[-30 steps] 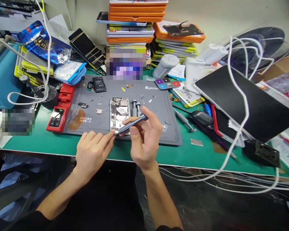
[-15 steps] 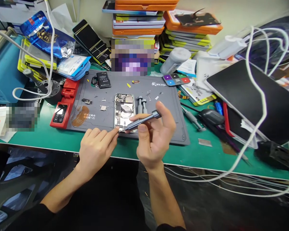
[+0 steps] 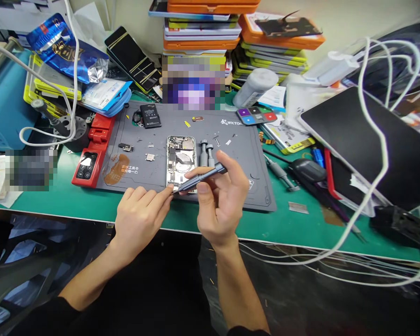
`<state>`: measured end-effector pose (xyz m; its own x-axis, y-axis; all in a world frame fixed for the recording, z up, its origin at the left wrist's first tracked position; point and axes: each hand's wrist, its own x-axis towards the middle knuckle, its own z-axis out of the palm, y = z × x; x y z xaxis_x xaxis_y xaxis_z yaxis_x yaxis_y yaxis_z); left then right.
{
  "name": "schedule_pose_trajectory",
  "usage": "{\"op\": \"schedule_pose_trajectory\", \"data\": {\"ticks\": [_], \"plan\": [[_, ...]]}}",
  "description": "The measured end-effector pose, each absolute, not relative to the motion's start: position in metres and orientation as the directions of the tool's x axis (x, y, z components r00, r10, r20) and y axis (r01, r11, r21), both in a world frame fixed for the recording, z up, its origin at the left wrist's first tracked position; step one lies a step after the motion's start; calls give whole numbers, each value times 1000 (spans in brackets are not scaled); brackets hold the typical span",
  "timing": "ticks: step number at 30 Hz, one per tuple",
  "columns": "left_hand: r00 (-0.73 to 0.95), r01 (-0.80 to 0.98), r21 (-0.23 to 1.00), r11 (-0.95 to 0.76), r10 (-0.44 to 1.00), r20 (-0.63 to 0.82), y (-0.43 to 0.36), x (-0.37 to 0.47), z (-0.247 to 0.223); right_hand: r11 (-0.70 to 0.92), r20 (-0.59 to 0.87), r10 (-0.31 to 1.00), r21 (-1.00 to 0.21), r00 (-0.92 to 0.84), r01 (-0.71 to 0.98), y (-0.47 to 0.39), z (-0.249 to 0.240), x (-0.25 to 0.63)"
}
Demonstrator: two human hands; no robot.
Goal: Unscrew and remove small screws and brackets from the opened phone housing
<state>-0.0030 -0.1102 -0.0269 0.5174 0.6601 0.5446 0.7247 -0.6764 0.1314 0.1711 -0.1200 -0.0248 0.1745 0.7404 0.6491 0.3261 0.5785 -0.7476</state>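
An opened smartphone (image 3: 172, 169), its inner boards and round coil showing, lies upright on the grey work mat (image 3: 154, 177). My right hand (image 3: 224, 205) grips a grey precision screwdriver (image 3: 203, 178) slantwise, its tip at the phone's lower left corner. Closed beside that corner is my left hand (image 3: 142, 212), index finger and thumb meeting around the screwdriver's tip; what lies between them is hidden. Two more grey screwdrivers (image 3: 203, 151) lie right of the phone. A black phone battery (image 3: 150, 116) and small parts, one a metal bracket (image 3: 150, 157), are scattered on the mat.
Left on the mat's edge sits a red control unit (image 3: 87, 165). Orange cases (image 3: 203, 44) are stacked behind. At right are a colored button pad (image 3: 255, 115), a black flat panel (image 3: 371, 144) and a white cable (image 3: 374, 186) looping over the green table (image 3: 266, 228).
My right hand has shifted slightly left, and the screwdriver's rear end has swung a little left and down. The left hand and phone stay in place.
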Motion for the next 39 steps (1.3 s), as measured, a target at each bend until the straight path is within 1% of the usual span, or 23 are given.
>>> {"op": "schedule_pose_trajectory", "data": {"ticks": [5,13,17,27,33,39], "plan": [[516,723,124,-680,651,557,-111,-3,-26,593,647,743,-754,169,281,-119,-26,172],[517,725,126,-677,656,550,-111,-4,-27,587,652,740,-747,166,313,-119,-25,172],[520,726,125,-677,658,544,-111,-4,-27,602,657,736,-746,165,284,-120,-24,171],[514,720,129,-682,648,562,-111,-2,-25,588,640,752,-759,159,278,-121,-25,172],[507,721,137,-680,651,564,-111,-2,-26,610,643,751,-763,150,213,-121,-26,171],[504,722,147,-676,659,558,-110,-2,-26,599,630,767,-770,117,218,-122,-31,173]]}}
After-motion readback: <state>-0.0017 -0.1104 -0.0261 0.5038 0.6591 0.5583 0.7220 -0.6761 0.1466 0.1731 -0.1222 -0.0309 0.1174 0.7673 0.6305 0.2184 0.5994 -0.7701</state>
